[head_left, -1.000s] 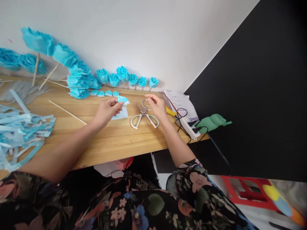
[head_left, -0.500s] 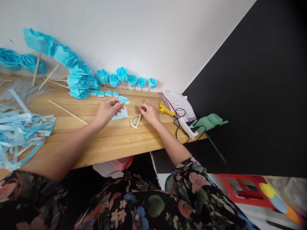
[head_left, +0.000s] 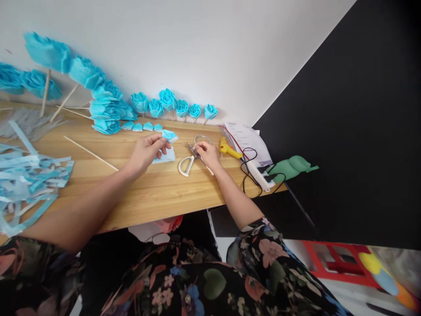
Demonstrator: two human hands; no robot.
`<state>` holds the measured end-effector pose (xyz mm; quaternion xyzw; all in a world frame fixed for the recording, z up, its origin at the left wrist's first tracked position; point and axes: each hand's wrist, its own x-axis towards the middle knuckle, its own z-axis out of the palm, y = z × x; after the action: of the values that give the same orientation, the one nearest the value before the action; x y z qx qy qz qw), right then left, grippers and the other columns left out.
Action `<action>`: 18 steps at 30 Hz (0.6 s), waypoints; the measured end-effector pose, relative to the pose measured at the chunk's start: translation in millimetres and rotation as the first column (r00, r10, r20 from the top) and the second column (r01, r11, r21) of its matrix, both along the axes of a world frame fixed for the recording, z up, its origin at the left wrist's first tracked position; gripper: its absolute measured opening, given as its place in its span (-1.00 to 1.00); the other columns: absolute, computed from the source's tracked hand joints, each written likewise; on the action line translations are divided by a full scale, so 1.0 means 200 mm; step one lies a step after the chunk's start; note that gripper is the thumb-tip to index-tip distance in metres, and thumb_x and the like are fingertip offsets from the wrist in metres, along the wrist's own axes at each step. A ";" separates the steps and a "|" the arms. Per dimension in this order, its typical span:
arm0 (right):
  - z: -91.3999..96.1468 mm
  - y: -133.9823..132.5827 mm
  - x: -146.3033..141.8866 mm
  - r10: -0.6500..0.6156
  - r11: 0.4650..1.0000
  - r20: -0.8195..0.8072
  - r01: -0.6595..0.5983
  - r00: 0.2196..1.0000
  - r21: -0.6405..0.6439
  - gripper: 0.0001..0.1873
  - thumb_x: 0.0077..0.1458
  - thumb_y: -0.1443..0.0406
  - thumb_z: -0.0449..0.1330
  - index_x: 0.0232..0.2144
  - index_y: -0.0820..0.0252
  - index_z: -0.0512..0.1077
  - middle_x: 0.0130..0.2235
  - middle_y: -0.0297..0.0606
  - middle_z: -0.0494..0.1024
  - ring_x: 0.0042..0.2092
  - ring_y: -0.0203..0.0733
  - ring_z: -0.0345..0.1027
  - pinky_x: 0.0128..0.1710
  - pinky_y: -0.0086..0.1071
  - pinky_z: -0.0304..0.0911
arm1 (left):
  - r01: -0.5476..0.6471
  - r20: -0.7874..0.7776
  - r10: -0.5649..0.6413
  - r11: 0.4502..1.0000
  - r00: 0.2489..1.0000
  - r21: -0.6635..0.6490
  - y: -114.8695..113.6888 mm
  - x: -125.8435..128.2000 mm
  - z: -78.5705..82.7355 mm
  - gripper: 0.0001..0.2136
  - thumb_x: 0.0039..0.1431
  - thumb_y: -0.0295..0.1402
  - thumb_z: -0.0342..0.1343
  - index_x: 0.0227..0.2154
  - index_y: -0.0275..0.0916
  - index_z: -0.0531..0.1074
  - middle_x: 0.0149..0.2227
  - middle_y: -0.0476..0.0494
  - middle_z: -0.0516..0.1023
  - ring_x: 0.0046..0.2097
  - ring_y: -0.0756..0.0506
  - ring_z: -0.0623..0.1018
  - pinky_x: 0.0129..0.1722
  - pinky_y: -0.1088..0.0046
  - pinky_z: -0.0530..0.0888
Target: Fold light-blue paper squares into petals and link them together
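Note:
Between the thumb and fingers of my left hand (head_left: 146, 153) is a folded blue crepe paper piece (head_left: 169, 135) with a pale edge. Below those fingertips, a pale blue paper sheet (head_left: 167, 155) lies on the wooden table (head_left: 148, 193). My right hand (head_left: 208, 155) is closed, its fingertips pinching the white-handled scissors (head_left: 186, 166) near the pivot. The blade tips point away from me, and one handle loop shows left of the hand. Just beyond the right fingers lies a round silvery ring (head_left: 203, 138). Several small folded blue pieces (head_left: 148, 126) sit in a row behind my left hand.
Blue paper roses (head_left: 168, 100) on sticks line the wall. Blue strips (head_left: 33, 175) heap at the left, near a loose wooden stick (head_left: 90, 152). On the right are a yellow glue gun (head_left: 230, 148), papers (head_left: 246, 140), a corded power strip (head_left: 258, 175) and a green figure (head_left: 292, 166).
My right hand has shifted slightly to the right, uncovering more of the scissors' blades and second handle. My left hand still holds the folded paper, almost unmoved. The view has turned a little.

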<state>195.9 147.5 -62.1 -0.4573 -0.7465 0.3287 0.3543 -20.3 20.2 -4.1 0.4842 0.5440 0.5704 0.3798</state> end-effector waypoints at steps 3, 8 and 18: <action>0.00 0.00 0.00 0.007 1.000 -0.034 -0.007 0.999 -0.021 -0.74 0.07 0.13 0.17 -0.35 0.17 0.56 -0.37 -0.33 0.61 -0.33 -0.25 0.43 -0.26 -0.38 0.32 | 0.000 0.005 0.000 1.000 1.000 -0.005 0.00 0.00 0.00 -0.77 0.11 -0.19 0.11 -0.51 -0.24 0.48 -0.56 -0.04 0.46 -0.57 0.04 0.33 -0.55 0.52 0.26; 0.00 0.00 0.00 0.007 1.000 -0.045 -0.009 0.999 -0.028 -0.76 0.08 0.18 0.14 -0.34 0.17 0.54 -0.36 -0.33 0.62 -0.33 -0.25 0.44 -0.24 -0.37 0.33 | 0.004 0.018 -0.003 1.000 1.000 -0.019 0.00 0.00 -0.01 -0.78 0.10 -0.22 0.12 -0.55 -0.24 0.46 -0.57 -0.04 0.46 -0.58 0.05 0.33 -0.55 0.52 0.25; 0.11 -0.09 0.00 0.000 1.000 -0.280 0.008 0.960 0.029 -0.74 0.19 0.10 0.14 -0.33 0.15 0.47 -0.27 -0.26 0.62 -0.25 -0.23 0.49 -0.25 -0.37 0.35 | 0.046 0.020 -0.046 0.998 0.999 -0.033 0.00 0.01 0.01 -0.76 0.05 -0.26 0.15 -0.65 -0.22 0.35 -0.63 0.01 0.37 -0.58 0.05 0.30 -0.55 0.52 0.25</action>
<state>195.0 130.4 -40.5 -0.4024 -0.6930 0.3779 0.4638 -18.4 19.7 -2.8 0.4848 0.5386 0.5569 0.4059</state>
